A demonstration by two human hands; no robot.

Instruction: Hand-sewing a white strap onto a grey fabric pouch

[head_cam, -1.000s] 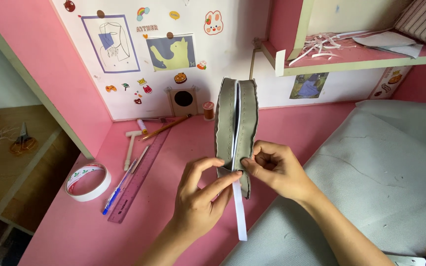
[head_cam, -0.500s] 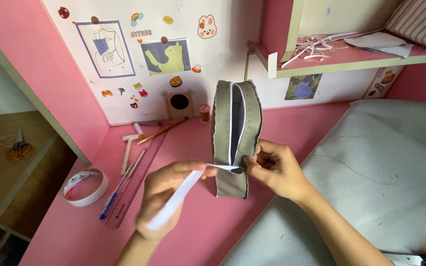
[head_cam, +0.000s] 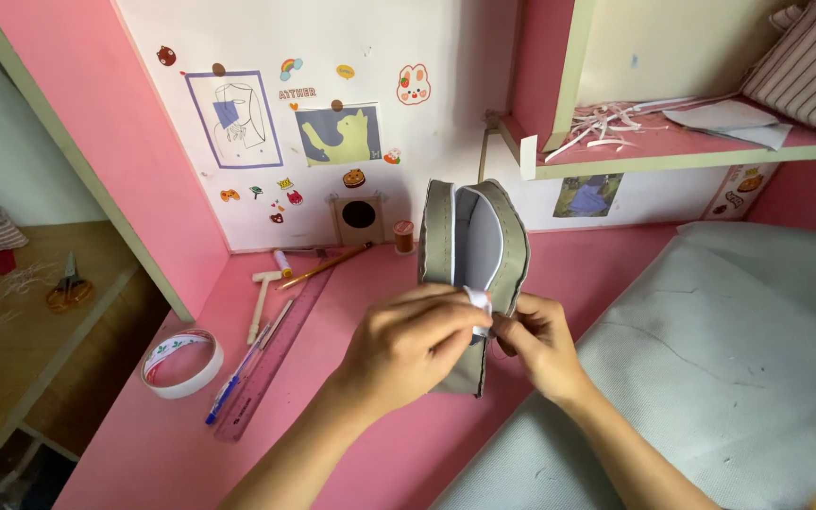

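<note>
Change: your left hand (head_cam: 415, 342) has come back in from the low left, where half a second ago it was drawing a white strip away; now only a short white end (head_cam: 480, 302) shows between both hands.
Left hand: fingers closed, thumb and forefinger pinching the white end against the pouch.
Right hand (head_cam: 537, 342): fingers curled shut on the pouch's right lower edge, touching the left fingertips.
Grey fabric pouch (head_cam: 472, 241): held upright above the pink desk (head_cam: 351, 444), mouth spread open, pale lining facing you.
Wall signs: blue-framed line drawing (head_cam: 233, 118) upper left; blue picture of a yellow cat (head_cam: 339, 134) beside it; small round stickers scattered around both; a bunny sticker (head_cam: 413, 83) to the right.
Desk left: tape roll (head_cam: 181, 363) near the front edge; pink ruler (head_cam: 271, 354) and blue pen (head_cam: 233, 387) lying diagonally beside it.
Open room: bare pink surface between ruler and hands; grey felt sheet (head_cam: 729, 368) covers the right side.
Shelf (head_cam: 682, 146): white paper strips, above right.
</note>
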